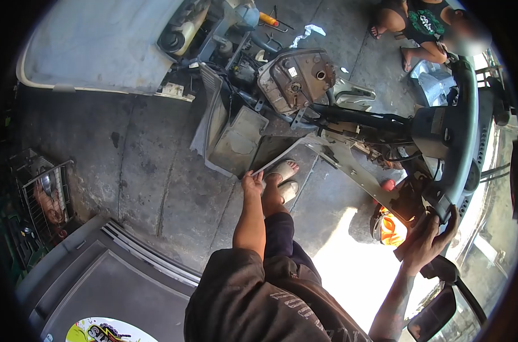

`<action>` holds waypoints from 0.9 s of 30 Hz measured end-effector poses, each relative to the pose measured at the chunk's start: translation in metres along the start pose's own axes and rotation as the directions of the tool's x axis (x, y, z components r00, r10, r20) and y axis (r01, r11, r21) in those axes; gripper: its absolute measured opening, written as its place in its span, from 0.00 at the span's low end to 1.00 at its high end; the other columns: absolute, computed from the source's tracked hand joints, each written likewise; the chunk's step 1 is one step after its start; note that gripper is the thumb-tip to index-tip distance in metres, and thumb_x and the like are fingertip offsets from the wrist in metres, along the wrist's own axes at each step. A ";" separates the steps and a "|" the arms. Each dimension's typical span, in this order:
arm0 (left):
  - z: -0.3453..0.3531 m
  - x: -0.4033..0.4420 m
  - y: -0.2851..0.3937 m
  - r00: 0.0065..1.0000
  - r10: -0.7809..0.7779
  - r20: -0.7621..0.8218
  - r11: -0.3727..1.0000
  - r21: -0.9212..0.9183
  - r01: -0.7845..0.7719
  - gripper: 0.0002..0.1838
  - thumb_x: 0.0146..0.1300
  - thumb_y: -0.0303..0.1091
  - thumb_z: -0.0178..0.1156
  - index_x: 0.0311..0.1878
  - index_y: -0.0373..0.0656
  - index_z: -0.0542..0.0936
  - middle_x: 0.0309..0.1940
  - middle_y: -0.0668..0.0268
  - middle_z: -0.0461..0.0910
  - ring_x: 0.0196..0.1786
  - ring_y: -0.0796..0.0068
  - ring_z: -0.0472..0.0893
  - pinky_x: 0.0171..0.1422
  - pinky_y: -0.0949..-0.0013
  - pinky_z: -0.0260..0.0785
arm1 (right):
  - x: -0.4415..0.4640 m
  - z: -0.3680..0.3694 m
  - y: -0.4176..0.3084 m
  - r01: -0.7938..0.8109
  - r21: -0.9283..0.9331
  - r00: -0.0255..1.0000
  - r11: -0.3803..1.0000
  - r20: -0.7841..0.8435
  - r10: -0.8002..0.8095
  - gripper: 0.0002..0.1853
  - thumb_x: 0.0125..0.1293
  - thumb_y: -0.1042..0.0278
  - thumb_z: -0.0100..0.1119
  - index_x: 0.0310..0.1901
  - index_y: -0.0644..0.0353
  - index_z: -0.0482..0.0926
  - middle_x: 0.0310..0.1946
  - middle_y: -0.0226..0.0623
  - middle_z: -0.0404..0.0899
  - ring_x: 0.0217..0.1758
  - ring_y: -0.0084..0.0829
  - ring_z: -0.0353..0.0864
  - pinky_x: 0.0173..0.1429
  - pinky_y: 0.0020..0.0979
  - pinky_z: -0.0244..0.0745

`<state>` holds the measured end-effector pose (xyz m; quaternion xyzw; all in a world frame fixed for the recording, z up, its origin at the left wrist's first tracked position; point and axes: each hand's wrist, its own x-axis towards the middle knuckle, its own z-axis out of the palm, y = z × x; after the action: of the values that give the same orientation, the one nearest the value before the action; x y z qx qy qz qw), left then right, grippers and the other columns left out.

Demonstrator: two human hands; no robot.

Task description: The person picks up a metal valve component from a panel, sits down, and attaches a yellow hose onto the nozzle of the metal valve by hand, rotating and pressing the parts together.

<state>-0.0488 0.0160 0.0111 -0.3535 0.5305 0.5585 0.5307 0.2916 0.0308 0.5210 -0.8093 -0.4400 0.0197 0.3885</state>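
Note:
My left hand (252, 181) is closed on the near end of a thin pale edge strip (281, 155). This strip runs up toward a long metal bracket with holes (350, 171). A bent grey panel (236, 143) stands just beyond that hand. At the right, my right hand (423, 238) has its fingers against the lower end of a thick blue-grey bar (463, 154) on the stripped vehicle front. Its thumb side and part of its grip are hidden. Between the hands and farther off sits a rusty brown metal tank (297, 80) on the frame.
A person (424, 28) sits low on the floor at the far right. A grey vehicle panel (99, 43) juts in at the upper left. A wire rack (45, 191) stands at the left, a dark vehicle body (128, 279) lower left, and a side mirror (435, 313) lower right.

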 end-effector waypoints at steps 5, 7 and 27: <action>0.028 -0.019 -0.024 0.990 -0.138 0.010 0.988 0.067 0.137 0.21 0.72 0.36 0.50 0.56 0.24 0.68 0.55 0.43 0.73 0.56 0.49 0.80 0.64 0.49 0.77 | -0.001 0.001 0.005 0.034 0.012 0.998 0.999 -0.044 -0.034 0.25 0.69 0.74 0.51 0.68 0.62 0.66 0.67 0.43 0.60 0.65 0.34 0.68 0.64 0.36 0.69; 0.032 -0.023 -0.028 0.974 -0.220 0.060 0.957 0.209 0.203 0.28 0.73 0.44 0.47 0.60 0.22 0.67 0.58 0.43 0.75 0.60 0.47 0.79 0.66 0.50 0.75 | -0.001 0.004 -0.004 -0.042 0.138 0.996 0.990 -0.070 0.052 0.25 0.66 0.77 0.54 0.65 0.61 0.68 0.67 0.44 0.61 0.70 0.38 0.65 0.69 0.40 0.64; 0.138 -0.116 -0.024 0.700 -0.711 -0.069 -0.649 -0.319 -0.691 0.16 0.68 0.40 0.54 0.53 0.41 0.77 0.44 0.53 0.83 0.45 0.55 0.84 0.48 0.48 0.76 | -0.188 -0.046 0.055 -0.090 0.131 0.991 0.987 -0.084 0.101 0.29 0.64 0.61 0.59 0.66 0.58 0.66 0.64 0.52 0.65 0.65 0.53 0.68 0.65 0.49 0.69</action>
<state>0.0190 0.1210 0.1429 -0.7711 -0.2267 0.4192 -0.4222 0.2322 -0.1516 0.4590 -0.8033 -0.3805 0.0296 0.4571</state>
